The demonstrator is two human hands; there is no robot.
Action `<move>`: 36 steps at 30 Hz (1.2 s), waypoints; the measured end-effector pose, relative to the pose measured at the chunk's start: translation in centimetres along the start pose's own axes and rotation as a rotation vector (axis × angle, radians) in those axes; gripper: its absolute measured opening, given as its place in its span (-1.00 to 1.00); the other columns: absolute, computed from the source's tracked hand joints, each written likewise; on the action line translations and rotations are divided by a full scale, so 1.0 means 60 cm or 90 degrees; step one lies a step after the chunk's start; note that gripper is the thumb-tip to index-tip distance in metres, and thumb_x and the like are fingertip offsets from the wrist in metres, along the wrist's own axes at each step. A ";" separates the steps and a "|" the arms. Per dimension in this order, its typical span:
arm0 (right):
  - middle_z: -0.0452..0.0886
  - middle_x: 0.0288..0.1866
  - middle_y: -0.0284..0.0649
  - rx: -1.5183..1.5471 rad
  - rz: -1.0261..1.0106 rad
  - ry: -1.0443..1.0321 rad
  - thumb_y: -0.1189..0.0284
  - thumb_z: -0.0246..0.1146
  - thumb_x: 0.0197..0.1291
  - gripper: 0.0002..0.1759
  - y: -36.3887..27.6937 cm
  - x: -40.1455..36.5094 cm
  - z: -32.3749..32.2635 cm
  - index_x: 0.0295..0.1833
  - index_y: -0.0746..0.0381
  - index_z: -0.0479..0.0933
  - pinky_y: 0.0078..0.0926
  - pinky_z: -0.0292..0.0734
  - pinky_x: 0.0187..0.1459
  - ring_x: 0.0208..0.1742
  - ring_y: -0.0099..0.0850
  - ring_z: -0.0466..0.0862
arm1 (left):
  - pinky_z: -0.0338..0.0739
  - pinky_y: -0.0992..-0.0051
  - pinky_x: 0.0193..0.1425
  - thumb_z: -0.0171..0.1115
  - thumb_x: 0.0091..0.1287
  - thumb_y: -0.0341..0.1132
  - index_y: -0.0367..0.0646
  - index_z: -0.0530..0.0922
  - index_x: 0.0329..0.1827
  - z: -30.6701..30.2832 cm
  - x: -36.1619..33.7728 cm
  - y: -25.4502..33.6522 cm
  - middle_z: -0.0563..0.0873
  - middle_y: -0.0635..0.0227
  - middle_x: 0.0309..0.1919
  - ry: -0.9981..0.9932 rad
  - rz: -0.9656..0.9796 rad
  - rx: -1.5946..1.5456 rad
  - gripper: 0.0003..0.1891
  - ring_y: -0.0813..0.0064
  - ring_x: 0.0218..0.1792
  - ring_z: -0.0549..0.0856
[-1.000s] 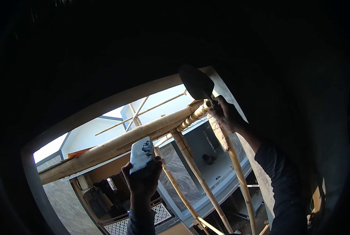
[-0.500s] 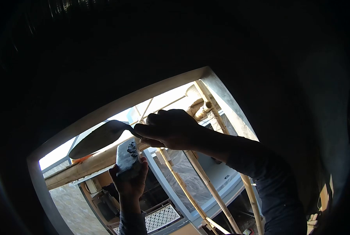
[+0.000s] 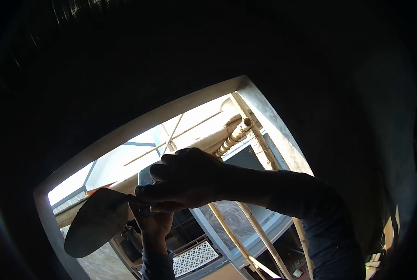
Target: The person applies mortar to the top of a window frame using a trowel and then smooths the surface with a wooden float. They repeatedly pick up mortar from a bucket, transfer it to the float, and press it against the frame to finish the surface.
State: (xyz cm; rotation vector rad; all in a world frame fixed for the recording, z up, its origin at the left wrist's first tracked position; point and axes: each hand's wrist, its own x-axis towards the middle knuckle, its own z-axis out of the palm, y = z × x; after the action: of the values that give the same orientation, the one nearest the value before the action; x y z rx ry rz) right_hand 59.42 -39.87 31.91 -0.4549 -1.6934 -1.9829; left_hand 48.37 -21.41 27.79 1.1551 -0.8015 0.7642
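My right hand [image 3: 185,179] is closed around the handle of a trowel [image 3: 98,223], whose broad, rounded blade points down to the left. Below and partly behind it, my left hand [image 3: 155,226] grips a pale, flat rectangular piece [image 3: 144,177], held up before the window opening. My right hand covers most of that piece, so only its upper left part shows, and the dark mortar-like lump on it is hidden. Both hands are dark against the bright light outside, and they overlap in view.
A plastered window frame [image 3: 138,122] surrounds the opening in a dark wall. Outside stand bamboo scaffold poles [image 3: 259,228], one lashed with rope [image 3: 234,137]. Beyond are a building with a white lattice panel [image 3: 195,259] and a grey-framed glass pane.
My right hand has come down in front of the pale piece. The trowel blade has swung downward and to the left, from nearly level to steeply tilted.
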 end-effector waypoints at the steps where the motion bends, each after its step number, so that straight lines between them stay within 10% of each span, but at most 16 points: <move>1: 0.46 -0.38 -0.32 0.002 0.000 0.001 -0.07 0.18 0.27 -0.59 -0.006 0.000 -0.002 0.15 -0.18 0.47 -0.53 0.43 -0.55 -0.44 -0.50 0.56 | 0.71 0.40 0.00 0.08 0.39 0.08 -0.20 0.44 0.23 -0.013 0.002 0.003 0.64 0.13 0.00 -0.040 -0.018 -0.011 -0.44 0.40 -0.06 0.71; 4: 0.47 -0.35 -0.32 -0.024 -0.044 0.002 -0.09 0.18 0.25 -0.56 -0.013 -0.004 -0.010 0.17 -0.20 0.46 -0.57 0.44 -0.55 -0.42 -0.50 0.57 | 0.71 0.60 -0.31 0.11 0.40 0.09 -0.17 0.46 0.21 -0.047 0.004 0.005 0.64 0.14 0.00 -0.066 -0.018 0.009 -0.46 0.48 -0.17 0.72; 12: 0.54 -0.37 -0.27 0.044 0.095 -0.033 0.00 0.20 0.28 -0.58 0.021 -0.014 -0.031 0.13 -0.02 0.53 -0.51 0.57 -0.48 -0.42 -0.46 0.64 | 0.39 0.01 0.40 -0.05 0.44 0.17 -0.24 0.37 0.33 -0.014 -0.002 0.012 0.54 0.02 0.21 -0.175 -0.050 -0.094 -0.34 0.07 0.20 0.56; 36: 0.50 -0.33 -0.36 0.052 0.026 -0.041 0.07 0.31 0.21 -0.63 0.013 -0.008 0.017 0.07 -0.02 0.58 -0.59 0.55 -0.51 -0.43 -0.61 0.58 | 0.43 -0.01 0.37 0.10 0.36 0.20 -0.29 0.19 0.44 -0.019 -0.037 0.059 0.35 -0.13 0.33 -0.228 0.003 -0.084 -0.18 -0.12 0.31 0.44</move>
State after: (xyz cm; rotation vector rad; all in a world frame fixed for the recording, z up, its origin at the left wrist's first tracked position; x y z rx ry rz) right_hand 60.20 -38.88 32.43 -0.5241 -1.7829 -1.8806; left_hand 44.40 -19.73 27.32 1.1869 -1.1359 0.5039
